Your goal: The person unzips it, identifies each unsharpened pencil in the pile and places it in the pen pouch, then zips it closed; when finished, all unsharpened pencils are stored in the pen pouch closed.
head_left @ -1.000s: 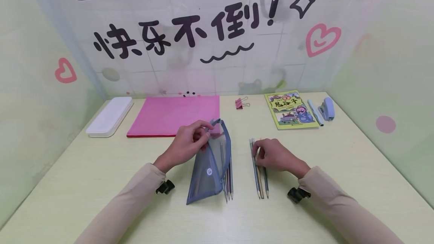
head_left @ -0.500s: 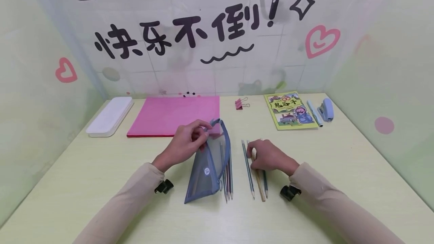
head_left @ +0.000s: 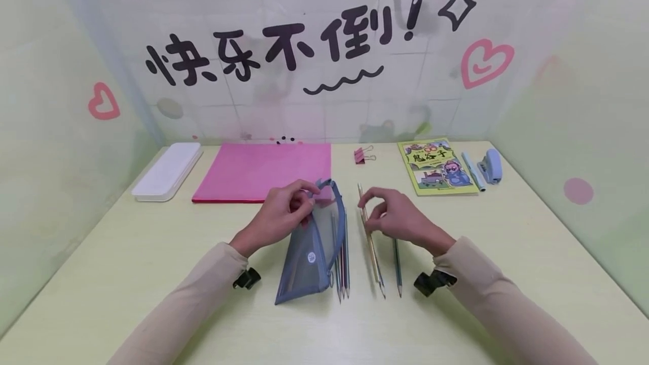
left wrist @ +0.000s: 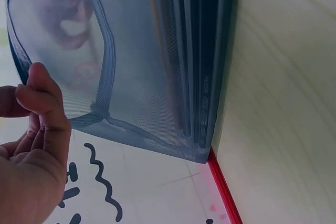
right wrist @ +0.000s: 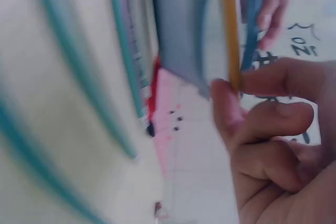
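The table [head_left: 127, 275] is bearing everything, pale green. At its back a pink folder [head_left: 253, 170] is lying flat, with a white case [head_left: 167, 170] to its left. On the right at the back a booklet [head_left: 436, 167] is lying, a pale pen [head_left: 472, 171] and a stapler [head_left: 490, 165] just beside it, and a pink clip [head_left: 361, 155] between folder and booklet.

In the middle a grey mesh pouch [head_left: 309, 252] is standing tented, mouth up. The left hand [head_left: 279, 216] is pinching its upper edge by the zip, fingers curled round the rim; in the left wrist view the fingers [left wrist: 44, 103] are touching the mesh. A few pencils are showing through the pouch's right side, tips sticking out at the near end.

The right hand [head_left: 400, 221], just right of the pouch, is pinching two pencils [head_left: 370, 241] between thumb and fingers, far ends lifted, tips near the table. One green pencil [head_left: 397, 266] is lying flat beneath the wrist.
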The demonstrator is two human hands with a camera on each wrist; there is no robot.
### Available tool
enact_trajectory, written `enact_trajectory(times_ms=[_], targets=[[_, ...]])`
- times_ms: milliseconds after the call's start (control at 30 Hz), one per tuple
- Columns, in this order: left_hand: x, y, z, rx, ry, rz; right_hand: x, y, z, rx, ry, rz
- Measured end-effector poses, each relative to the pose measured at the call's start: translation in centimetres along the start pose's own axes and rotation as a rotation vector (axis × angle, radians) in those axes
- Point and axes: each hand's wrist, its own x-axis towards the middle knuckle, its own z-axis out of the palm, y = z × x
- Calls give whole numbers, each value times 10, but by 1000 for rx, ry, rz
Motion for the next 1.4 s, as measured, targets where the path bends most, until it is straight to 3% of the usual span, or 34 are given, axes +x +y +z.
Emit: enact_trajectory(times_ms=[267,400,767,1067,1400], targets=[[1,2,4,1,-10,1,13,-23,14,232,305,-112],[4,2,6,-3,-21,17,18,-25,29,265,378,-156],[5,1,8,-21,8,22,7,-26,58,227,233,-197],[5,1,9,-28,19,26,2,-29,67,90,122,-182],[5,0,6,-32,32,21,-13,-29,52,25,136,-302]])
